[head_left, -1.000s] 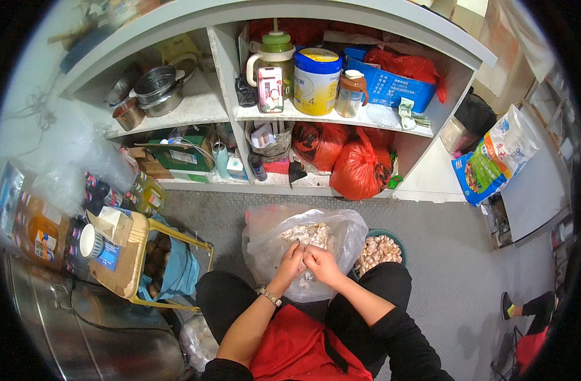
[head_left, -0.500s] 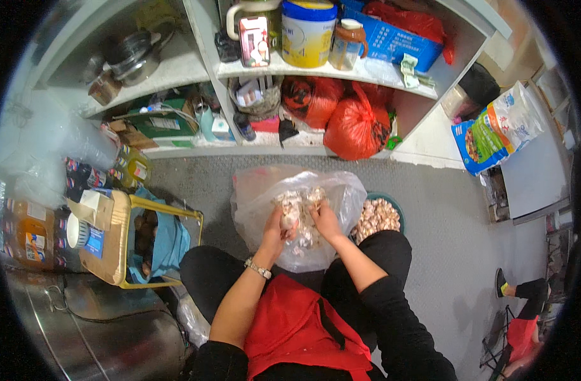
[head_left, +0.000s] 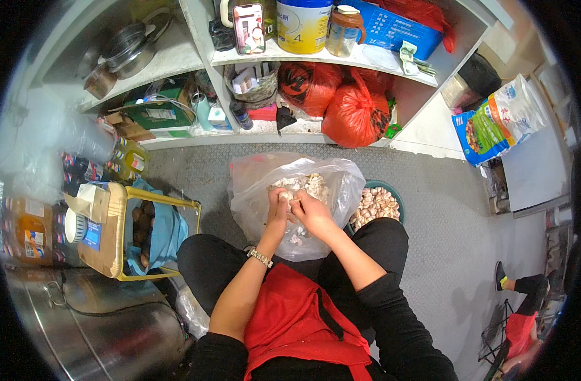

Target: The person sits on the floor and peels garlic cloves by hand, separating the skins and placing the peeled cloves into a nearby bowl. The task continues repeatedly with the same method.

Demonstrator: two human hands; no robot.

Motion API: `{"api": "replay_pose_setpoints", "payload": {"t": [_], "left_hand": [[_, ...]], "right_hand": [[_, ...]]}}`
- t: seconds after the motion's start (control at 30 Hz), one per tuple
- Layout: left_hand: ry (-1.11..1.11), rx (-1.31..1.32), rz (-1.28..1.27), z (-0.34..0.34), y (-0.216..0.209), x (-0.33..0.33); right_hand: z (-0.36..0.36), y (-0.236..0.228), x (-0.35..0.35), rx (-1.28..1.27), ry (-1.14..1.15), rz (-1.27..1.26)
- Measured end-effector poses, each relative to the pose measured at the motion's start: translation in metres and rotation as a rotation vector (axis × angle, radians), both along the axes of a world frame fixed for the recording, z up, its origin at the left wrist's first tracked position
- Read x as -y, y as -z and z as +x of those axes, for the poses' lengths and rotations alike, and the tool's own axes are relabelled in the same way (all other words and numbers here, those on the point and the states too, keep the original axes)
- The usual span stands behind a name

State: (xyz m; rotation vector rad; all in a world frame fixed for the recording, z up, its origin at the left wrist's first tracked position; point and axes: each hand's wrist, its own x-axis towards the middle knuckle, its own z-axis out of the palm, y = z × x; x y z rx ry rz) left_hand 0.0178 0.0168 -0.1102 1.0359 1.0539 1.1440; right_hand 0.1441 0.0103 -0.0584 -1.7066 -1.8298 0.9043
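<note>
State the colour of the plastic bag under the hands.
Whitish, translucent bag; shows best in the head view.

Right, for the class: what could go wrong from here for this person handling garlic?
The small, pale garlic piece in the left hand could slip into the translucent plastic bag below.

The black-clad right knee overlaps, in this view, the round green basin heaped with pinkish garlic cloves; if they are as close as they look, a shift might tip it.

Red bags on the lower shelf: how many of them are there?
2 in clear view: the left bag and the right bag, side by side. Red plastic shows behind the right bag, so another may be hidden.
</note>
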Motion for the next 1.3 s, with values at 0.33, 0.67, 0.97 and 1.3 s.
{"api": "replay_pose_setpoints", "payload": {"t": [0.33,0.67,0.97,1.3], "left_hand": [[0.101,-0.016,-0.283,-0.003,-0.017,-0.002],[0.116,0.296,-0.458,-0.008,-0.027,-0.002],[0.048,-0.007,-0.299,-0.003,0.001,-0.004],[0.038,-0.331,-0.131,0.003,-0.004,0.004]], "right_hand": [[-0.002,0.018,-0.001,-0.44,0.128,0.029],[0.022,0.047,-0.015,0.086,0.245,-0.063],[0.004,0.0,-0.003,0.196,-0.008,-0.07],[0.001,0.025,-0.004,0.278,0.054,0.179]]}}
